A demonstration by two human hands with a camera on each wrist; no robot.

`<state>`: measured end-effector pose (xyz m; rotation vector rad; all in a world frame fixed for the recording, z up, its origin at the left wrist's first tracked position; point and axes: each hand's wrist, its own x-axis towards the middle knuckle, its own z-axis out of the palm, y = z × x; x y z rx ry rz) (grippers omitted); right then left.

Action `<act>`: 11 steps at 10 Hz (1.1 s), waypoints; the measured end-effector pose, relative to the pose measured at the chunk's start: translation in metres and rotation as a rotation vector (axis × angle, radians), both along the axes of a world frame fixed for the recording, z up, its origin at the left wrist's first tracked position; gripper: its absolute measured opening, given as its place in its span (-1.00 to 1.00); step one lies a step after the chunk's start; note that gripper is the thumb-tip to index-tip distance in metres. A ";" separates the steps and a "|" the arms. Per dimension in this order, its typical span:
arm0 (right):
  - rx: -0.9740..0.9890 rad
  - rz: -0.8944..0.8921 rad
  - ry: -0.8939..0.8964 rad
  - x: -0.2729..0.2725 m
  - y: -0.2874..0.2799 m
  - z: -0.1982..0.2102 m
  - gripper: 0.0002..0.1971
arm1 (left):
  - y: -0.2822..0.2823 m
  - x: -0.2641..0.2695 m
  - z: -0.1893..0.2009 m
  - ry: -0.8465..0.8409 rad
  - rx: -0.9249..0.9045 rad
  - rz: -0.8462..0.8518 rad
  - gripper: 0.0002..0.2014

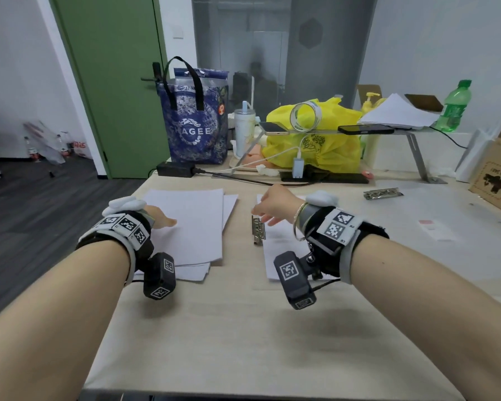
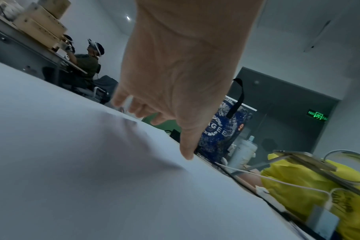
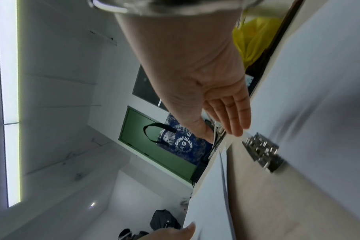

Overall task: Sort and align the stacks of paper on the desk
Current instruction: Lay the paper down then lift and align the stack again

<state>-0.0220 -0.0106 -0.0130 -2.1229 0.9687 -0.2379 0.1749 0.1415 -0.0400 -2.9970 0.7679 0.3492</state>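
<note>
Two lots of white paper lie on the beige desk. The left stack is fanned, with sheet edges sticking out at its right and near sides. My left hand rests on it with straight fingers; in the left wrist view the thumb tip touches the sheet. The right paper lies under my right hand, which hovers with straight fingers and holds nothing. A metal binder clip sits at that paper's left edge, just below the fingertips.
A second metal clip lies to the right. Along the back stand a blue tote bag, a tumbler, a yellow plastic bag, a riser shelf with phones, a green bottle and a cardboard box. The desk's left edge drops to dark floor.
</note>
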 end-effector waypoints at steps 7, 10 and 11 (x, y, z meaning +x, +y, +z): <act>0.325 0.109 0.013 0.041 0.015 -0.022 -0.56 | -0.008 -0.011 0.005 0.045 0.008 -0.098 -0.24; 0.284 0.066 0.026 0.036 0.010 -0.029 -0.53 | -0.007 -0.018 0.013 0.094 0.036 -0.111 -0.29; 0.110 0.030 0.053 0.037 0.007 -0.026 -0.55 | -0.005 -0.018 0.010 0.067 0.017 -0.080 -0.25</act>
